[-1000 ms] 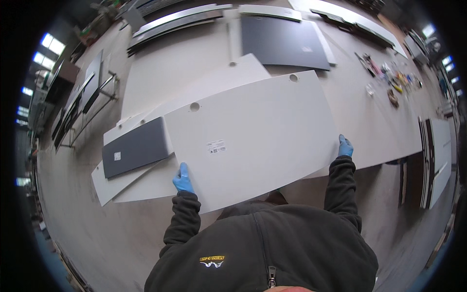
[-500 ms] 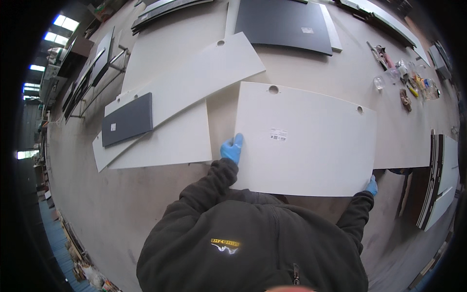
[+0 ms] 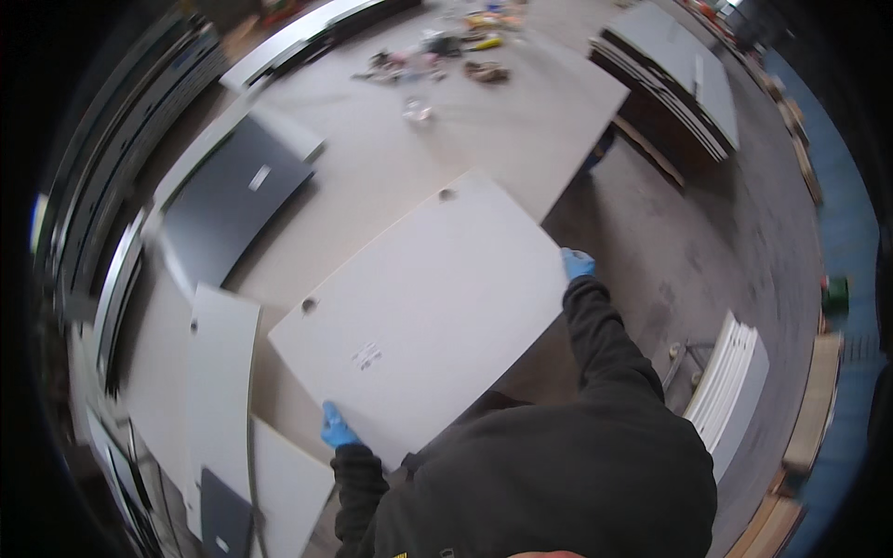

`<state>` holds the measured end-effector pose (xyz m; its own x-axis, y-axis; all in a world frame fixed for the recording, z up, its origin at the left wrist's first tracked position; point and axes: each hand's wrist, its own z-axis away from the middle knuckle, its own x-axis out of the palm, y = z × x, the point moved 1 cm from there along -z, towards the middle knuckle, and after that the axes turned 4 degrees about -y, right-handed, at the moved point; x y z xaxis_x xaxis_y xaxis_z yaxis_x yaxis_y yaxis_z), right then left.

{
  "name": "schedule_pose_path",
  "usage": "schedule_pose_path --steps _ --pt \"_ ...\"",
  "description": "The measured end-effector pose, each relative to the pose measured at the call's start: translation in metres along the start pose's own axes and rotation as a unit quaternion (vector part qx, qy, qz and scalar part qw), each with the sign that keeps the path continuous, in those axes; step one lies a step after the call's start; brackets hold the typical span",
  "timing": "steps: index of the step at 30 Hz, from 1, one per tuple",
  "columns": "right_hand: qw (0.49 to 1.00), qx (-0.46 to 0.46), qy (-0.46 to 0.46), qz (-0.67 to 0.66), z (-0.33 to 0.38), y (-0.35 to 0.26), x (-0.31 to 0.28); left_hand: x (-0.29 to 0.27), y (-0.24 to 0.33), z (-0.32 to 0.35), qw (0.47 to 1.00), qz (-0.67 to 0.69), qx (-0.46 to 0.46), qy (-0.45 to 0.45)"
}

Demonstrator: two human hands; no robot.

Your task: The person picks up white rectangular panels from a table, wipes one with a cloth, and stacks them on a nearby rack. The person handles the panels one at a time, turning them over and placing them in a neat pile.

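I hold a large white panel [image 3: 433, 288] between both hands, its broad face up. Two round holes show near its far edge, and a printed label is stuck toward its left end. My left hand [image 3: 338, 425], in a blue glove, grips the left short edge. At the opposite short edge, my right hand [image 3: 578, 263], gloved the same, is closed on the panel; its fingertips underneath are hidden. The panel covers part of the pale worktable [image 3: 372, 153].
Dark grey panels [image 3: 233, 191] lie on the table's left side, with white panels [image 3: 223, 372] nearer me. Tools and clear bags [image 3: 446, 46] sit at the far side. Stacked panels [image 3: 670, 74] stand at the far right; white boards [image 3: 730, 381] lean on a wheeled frame [image 3: 684, 363] at right.
My view has swung to the right, so the table now runs diagonally. The white panel has turned with me, still in both hands, and the leaning white boards have come into view.
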<state>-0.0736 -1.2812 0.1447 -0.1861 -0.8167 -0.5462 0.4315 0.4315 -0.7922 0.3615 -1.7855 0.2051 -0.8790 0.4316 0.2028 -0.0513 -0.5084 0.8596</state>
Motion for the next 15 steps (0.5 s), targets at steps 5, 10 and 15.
schedule_pose_path --steps 5,10,15 --pt "1.0 -0.007 -0.017 -0.024 0.007 0.013 -0.013 0.016 0.011 0.0 0.996 -0.094 -0.002 -0.013" --pt "1.0 0.016 -0.009 -0.009 0.008 0.013 -0.028 0.03 0.008 0.0 0.993 -0.113 0.022 0.01" --pt "0.999 0.006 -0.014 -0.037 0.008 0.02 -0.038 0.036 0.011 -0.001 0.993 -0.112 0.039 -0.007"
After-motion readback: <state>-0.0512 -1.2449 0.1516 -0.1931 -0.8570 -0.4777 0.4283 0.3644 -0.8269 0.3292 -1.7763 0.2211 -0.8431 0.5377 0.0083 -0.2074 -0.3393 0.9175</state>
